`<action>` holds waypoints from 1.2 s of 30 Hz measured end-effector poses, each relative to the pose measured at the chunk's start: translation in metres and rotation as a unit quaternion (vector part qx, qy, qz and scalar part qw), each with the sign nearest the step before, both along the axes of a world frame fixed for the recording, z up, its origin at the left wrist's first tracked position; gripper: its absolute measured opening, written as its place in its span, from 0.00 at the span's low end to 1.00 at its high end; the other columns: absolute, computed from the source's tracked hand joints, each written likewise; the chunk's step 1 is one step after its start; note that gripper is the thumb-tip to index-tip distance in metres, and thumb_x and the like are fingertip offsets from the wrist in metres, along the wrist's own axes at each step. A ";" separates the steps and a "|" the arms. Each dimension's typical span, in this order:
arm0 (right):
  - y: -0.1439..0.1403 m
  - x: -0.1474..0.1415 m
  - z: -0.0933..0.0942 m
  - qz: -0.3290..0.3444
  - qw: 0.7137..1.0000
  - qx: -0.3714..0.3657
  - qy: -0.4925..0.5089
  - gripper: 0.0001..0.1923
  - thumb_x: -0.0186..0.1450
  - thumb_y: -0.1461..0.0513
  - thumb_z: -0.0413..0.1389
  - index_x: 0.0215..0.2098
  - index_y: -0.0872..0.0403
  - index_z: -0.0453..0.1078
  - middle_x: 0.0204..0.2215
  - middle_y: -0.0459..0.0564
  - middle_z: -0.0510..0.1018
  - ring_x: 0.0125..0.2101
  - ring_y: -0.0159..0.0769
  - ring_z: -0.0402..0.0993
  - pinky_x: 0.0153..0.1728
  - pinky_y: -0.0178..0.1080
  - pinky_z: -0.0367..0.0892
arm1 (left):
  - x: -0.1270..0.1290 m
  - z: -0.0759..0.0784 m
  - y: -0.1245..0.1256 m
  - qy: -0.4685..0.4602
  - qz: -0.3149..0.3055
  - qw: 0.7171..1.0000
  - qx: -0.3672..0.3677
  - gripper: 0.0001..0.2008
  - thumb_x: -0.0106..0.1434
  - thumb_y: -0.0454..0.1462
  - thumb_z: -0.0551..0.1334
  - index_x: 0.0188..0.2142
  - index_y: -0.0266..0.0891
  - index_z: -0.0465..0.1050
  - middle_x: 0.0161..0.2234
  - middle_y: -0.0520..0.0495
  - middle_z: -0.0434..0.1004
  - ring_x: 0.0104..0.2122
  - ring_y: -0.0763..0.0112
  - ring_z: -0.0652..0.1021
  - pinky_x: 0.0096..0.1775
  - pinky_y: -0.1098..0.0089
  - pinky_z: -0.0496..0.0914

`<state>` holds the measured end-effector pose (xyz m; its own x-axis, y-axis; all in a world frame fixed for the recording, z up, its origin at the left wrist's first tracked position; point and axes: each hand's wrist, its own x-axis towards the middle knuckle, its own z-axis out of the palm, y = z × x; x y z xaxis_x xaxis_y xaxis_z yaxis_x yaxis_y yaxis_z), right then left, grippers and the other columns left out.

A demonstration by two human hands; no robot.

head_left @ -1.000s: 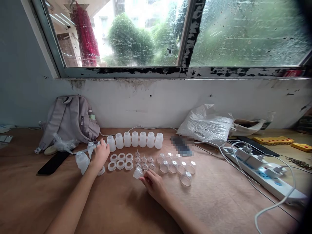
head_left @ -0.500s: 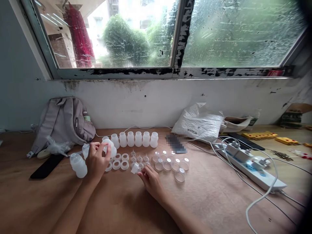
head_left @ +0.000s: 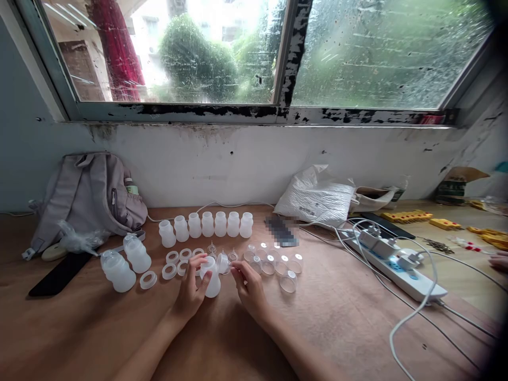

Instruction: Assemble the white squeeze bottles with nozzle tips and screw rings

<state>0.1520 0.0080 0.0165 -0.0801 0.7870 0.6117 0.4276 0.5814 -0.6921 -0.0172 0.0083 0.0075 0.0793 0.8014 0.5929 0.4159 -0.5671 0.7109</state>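
Observation:
My left hand is closed around the side of a frosted baby bottle just above the table. My right hand pinches a clear nipple fitted in a collar ring, tilted on its side close to the bottle's mouth. Behind my hands are loose collar rings and clear nipples. To the right of them stand several transparent dome caps. A row of frosted bottles stands at the back. Two more bottles are at the left, with a single ring beside them.
A grey backpack, a plastic bag and a black phone-like slab lie left. At the right are a silver mailer bag, a power strip with loose cables, and yellow parts. Another person's hand shows at the right edge.
My left hand has moved right and down with the bottle, bringing it beside the nipple and ring. My right hand has lifted these slightly and turned them. The head view has shifted slightly.

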 end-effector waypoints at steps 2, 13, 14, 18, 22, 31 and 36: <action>-0.001 0.000 0.000 -0.001 1.000 -0.011 -0.001 0.08 0.64 0.61 0.45 0.34 0.53 0.65 0.26 0.49 0.72 0.25 0.32 0.67 0.26 0.34 0.63 | 0.001 -0.005 0.002 -0.060 -0.033 0.995 -0.075 0.19 0.59 0.39 0.56 0.49 0.42 0.52 0.46 0.42 0.64 0.45 0.65 0.70 0.44 0.63 0.66; 0.001 0.008 0.005 -0.021 0.999 -0.043 0.001 0.07 0.63 0.60 0.47 0.34 0.52 0.64 0.25 0.47 0.70 0.22 0.30 0.65 0.22 0.33 0.62 | -0.004 -0.002 0.005 0.032 -0.047 0.990 -0.130 0.25 0.49 0.43 0.64 0.45 0.40 0.60 0.39 0.45 0.70 0.38 0.64 0.73 0.40 0.64 0.67; 0.001 0.009 0.005 -0.018 0.999 -0.044 -0.005 0.07 0.63 0.60 0.47 0.34 0.53 0.65 0.25 0.47 0.70 0.22 0.30 0.65 0.22 0.33 0.61 | -0.006 -0.001 0.004 0.039 -0.047 0.990 -0.124 0.26 0.49 0.43 0.64 0.46 0.41 0.60 0.39 0.45 0.70 0.37 0.65 0.73 0.39 0.65 0.68; 0.001 0.011 0.008 0.003 0.999 -0.039 -0.037 0.07 0.63 0.61 0.47 0.32 0.53 0.65 0.24 0.46 0.68 0.22 0.29 0.63 0.23 0.32 0.59 | -0.016 0.005 0.003 0.119 -0.056 0.990 -0.049 0.22 0.50 0.41 0.63 0.45 0.42 0.62 0.40 0.47 0.71 0.38 0.66 0.73 0.38 0.68 0.68; 0.001 0.013 0.009 0.020 0.997 -0.039 -0.057 0.06 0.62 0.61 0.47 0.31 0.53 0.64 0.22 0.44 0.66 0.21 0.28 0.62 0.21 0.31 0.57 | -0.025 0.010 0.005 0.184 -0.059 0.981 0.031 0.22 0.52 0.40 0.61 0.48 0.43 0.62 0.41 0.46 0.70 0.39 0.65 0.73 0.40 0.67 0.68; 0.002 0.015 0.009 0.035 0.996 -0.048 -0.071 0.09 0.63 0.60 0.46 0.26 0.53 0.63 0.20 0.44 0.64 0.21 0.29 0.59 0.21 0.32 0.54 | -0.029 0.008 0.007 0.231 -0.054 0.970 0.057 0.23 0.53 0.39 0.60 0.50 0.44 0.61 0.41 0.45 0.69 0.40 0.63 0.72 0.41 0.65 0.68; 0.003 0.015 0.009 0.039 0.996 -0.052 -0.067 0.13 0.63 0.60 0.46 0.21 0.54 0.57 0.18 0.42 0.59 0.19 0.28 0.55 0.21 0.32 0.51 | -0.030 0.006 0.008 0.252 -0.038 0.964 0.079 0.23 0.53 0.39 0.60 0.49 0.44 0.63 0.40 0.45 0.70 0.37 0.64 0.72 0.39 0.66 0.68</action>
